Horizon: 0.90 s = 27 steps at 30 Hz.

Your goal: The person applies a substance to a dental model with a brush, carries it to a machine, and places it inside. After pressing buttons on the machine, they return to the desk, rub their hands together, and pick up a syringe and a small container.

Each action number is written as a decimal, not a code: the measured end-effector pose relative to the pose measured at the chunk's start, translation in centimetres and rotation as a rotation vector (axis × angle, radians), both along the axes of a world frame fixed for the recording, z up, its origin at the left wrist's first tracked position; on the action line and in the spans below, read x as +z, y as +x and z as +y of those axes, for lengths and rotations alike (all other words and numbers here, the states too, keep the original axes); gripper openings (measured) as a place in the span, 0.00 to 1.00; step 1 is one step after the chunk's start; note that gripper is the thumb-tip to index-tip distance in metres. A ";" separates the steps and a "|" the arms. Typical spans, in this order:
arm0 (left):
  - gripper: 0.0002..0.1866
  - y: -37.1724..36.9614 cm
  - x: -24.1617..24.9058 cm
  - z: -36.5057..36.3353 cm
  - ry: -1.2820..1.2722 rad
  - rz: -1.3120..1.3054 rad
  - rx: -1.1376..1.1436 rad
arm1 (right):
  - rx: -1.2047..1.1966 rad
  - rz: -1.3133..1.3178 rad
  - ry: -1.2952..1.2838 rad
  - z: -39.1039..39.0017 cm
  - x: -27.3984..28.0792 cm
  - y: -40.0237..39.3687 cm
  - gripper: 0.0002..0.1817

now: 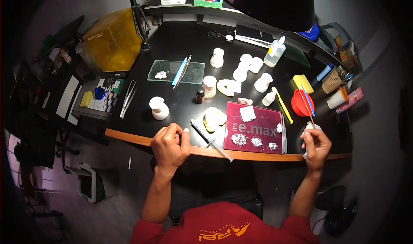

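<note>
My left hand (171,145) is curled closed at the table's front edge, left of a syringe (211,140); what its fingers hold, if anything, is hidden. On the right, my right hand (316,145) pinches a thin brown-handled stick (309,111) that slants up over a red bowl (300,103). Something white (308,127) shows at those fingers. Between the hands lies a dark red e.max plate (254,130) with white powder heaps (239,139) and a white block (247,113). A pale plaster piece (214,119) sits beside the plate, above the syringe.
White jars (159,108) and a clear bottle (274,51) stand across the black table (180,102). A glass slab (195,73) with tools lies at the back left, near tweezers (128,99). A yellow toothbrush-like tool (282,106) is by the bowl, with yellow sponge (303,83) behind.
</note>
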<state>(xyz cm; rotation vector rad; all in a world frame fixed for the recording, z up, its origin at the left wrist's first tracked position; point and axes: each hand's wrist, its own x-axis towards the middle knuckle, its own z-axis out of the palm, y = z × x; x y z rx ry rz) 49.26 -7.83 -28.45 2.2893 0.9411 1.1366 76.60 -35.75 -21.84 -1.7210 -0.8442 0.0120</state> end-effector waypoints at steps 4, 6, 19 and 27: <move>0.11 0.1 0.6 -0.2 0.000 0.022 0.022 | -0.176 0.033 0.132 -0.6 -5.1 0.8 0.06; 0.11 0.2 0.4 -0.1 0.018 -0.016 0.032 | -0.219 0.001 0.181 -0.4 -6.6 0.8 0.06; 0.13 -0.4 0.0 0.5 0.078 -0.146 0.021 | -0.409 -0.195 0.196 1.1 -8.6 0.6 0.04; 0.12 -0.9 -0.8 0.9 0.096 -0.172 -0.051 | -0.464 -0.203 0.187 1.0 -9.2 1.4 0.05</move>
